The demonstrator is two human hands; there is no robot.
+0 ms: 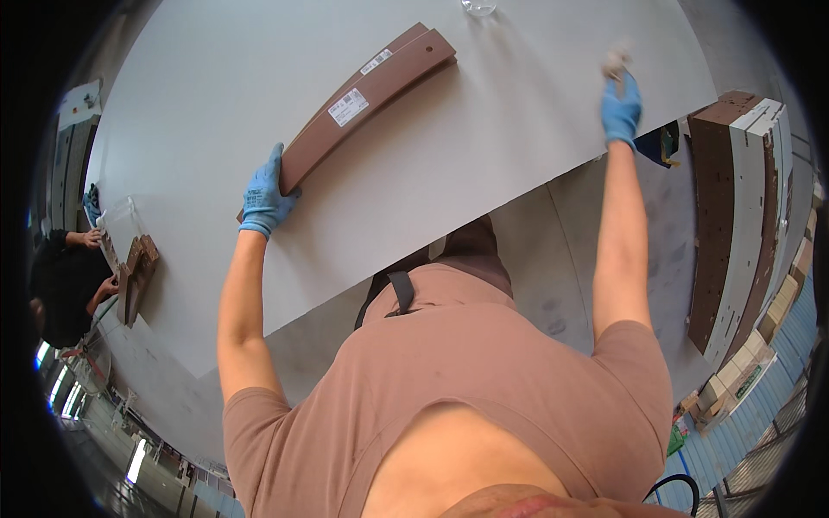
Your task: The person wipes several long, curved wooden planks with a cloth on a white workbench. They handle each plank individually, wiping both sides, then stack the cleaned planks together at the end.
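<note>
My left hand (267,197), in a blue work glove, grips the near end of a long brown board (389,91) with a white label and a small hole at its far end. Partly covered by it, a second brown board (399,43) with its own label pokes out on the far left side. Both lie slantwise on the large pale grey table (484,164). Toward the table's right edge, my right hand (622,112), gloved in blue as well, closes round a crumpled whitish cloth (617,63), blurred by motion.
A clear, round container (478,7) stands at the far edge of view. Brown and white panels (747,216) are stacked on the right beyond the table's edge. At the left, a co-worker in black (65,289) handles brown pieces (138,272).
</note>
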